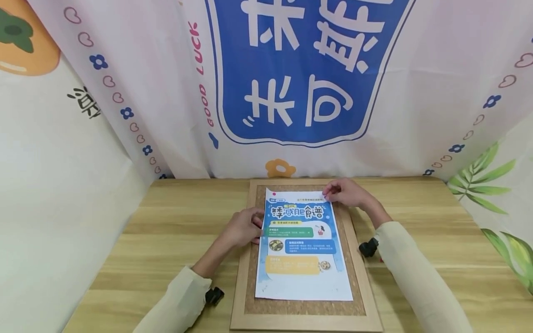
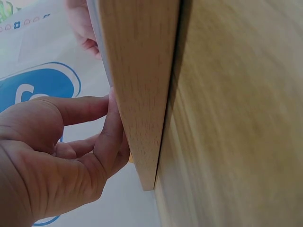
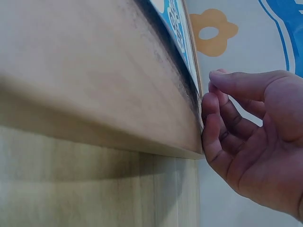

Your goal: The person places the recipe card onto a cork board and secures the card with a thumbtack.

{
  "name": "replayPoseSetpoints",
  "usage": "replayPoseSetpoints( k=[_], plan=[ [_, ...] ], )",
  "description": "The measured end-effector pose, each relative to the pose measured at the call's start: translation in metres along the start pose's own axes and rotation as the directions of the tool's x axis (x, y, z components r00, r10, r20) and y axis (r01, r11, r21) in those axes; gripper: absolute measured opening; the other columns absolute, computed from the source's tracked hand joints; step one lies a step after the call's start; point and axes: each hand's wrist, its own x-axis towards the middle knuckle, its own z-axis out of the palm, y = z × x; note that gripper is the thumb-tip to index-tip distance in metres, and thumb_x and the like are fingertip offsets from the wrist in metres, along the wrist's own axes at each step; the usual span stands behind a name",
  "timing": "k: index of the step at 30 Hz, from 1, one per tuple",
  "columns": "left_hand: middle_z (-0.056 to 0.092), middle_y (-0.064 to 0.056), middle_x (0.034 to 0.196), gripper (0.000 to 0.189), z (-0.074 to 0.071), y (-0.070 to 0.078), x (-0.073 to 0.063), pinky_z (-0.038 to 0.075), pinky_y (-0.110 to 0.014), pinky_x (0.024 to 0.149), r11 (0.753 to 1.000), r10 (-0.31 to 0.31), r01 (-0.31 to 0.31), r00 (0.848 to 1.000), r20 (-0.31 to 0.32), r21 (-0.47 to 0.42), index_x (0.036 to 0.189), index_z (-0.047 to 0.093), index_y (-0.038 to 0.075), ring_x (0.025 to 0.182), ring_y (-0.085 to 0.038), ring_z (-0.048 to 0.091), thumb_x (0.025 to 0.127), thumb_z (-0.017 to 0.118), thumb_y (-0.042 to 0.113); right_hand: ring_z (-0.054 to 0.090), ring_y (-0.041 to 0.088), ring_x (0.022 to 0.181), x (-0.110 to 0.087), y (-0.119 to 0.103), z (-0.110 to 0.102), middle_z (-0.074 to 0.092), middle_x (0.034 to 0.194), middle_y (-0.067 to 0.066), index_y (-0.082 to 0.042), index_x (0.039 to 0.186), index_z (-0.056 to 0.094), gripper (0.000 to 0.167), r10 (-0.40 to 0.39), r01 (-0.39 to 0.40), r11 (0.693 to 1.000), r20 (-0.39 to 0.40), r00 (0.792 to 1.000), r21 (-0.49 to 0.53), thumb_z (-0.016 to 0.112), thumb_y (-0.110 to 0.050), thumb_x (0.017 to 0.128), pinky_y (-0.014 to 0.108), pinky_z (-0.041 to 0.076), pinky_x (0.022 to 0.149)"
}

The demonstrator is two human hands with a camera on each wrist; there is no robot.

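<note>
A printed poster (image 1: 303,286) with Chinese lettering lies on a wood-framed cork board (image 1: 266,307). My left hand (image 1: 243,226) is at the poster's left edge. In the left wrist view, this hand (image 2: 61,146) brings thumb and forefinger together at that edge, beside the frame's side (image 2: 139,94). At the poster's top right corner my right hand (image 1: 347,193) pinches a small red pushpin, mostly hidden by the fingertips. The right wrist view has this hand (image 3: 251,127) just beyond the frame's edge. Another red pushpin (image 1: 274,194) stands in the poster's top left corner.
The board rests on a wood-grain table (image 1: 183,222). Behind the table hangs a printed curtain (image 1: 183,138) with a blue sign shape. Black wrist cameras (image 1: 214,296) sit by both sleeves, and a small red item (image 1: 381,260) lies near the right one.
</note>
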Motion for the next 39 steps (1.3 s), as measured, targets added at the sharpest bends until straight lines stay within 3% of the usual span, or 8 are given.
replayPoseSetpoints(
  k=[15, 25, 39],
  plan=[
    [0.068, -0.014, 0.098, 0.053, -0.001, 0.001, 0.002, 0.066, -0.03, 0.061, 1.0, -0.005, 0.005, 1.0, -0.002, 0.007, 0.143, 0.063, 0.001, 0.076, -0.021, 0.07, 0.092, 0.072, -0.01, 0.061, 0.025, 0.098, 0.009, -0.002, -0.006, 0.074, 0.109, 0.015, -0.002, 0.112, 0.076, 0.014, -0.022, 0.022, 1.0, 0.026, 0.999, -0.017, 0.071, -0.011, 0.102, 0.032, 0.051, 0.087],
    [0.067, -0.014, 0.097, 0.053, 0.0, 0.003, 0.002, 0.067, -0.031, 0.062, 1.0, -0.003, 0.003, 1.0, 0.009, -0.006, 0.143, 0.063, 0.002, 0.077, -0.021, 0.07, 0.092, 0.071, -0.011, 0.062, 0.026, 0.099, 0.016, -0.004, -0.005, 0.075, 0.107, 0.014, -0.003, 0.113, 0.076, 0.014, -0.02, 0.023, 0.998, 0.048, 0.999, -0.062, 0.071, -0.009, 0.101, 0.039, 0.053, 0.095],
    [0.067, -0.014, 0.097, 0.053, -0.001, 0.001, 0.001, 0.066, -0.031, 0.061, 1.0, -0.01, 0.01, 1.0, 0.003, 0.003, 0.143, 0.063, 0.001, 0.076, -0.021, 0.07, 0.092, 0.071, -0.011, 0.064, 0.026, 0.098, 0.022, -0.003, -0.005, 0.076, 0.105, 0.014, -0.003, 0.112, 0.077, 0.014, -0.034, 0.039, 0.997, 0.073, 0.997, -0.072, 0.072, -0.009, 0.1, 0.039, 0.054, 0.093]
  ],
)
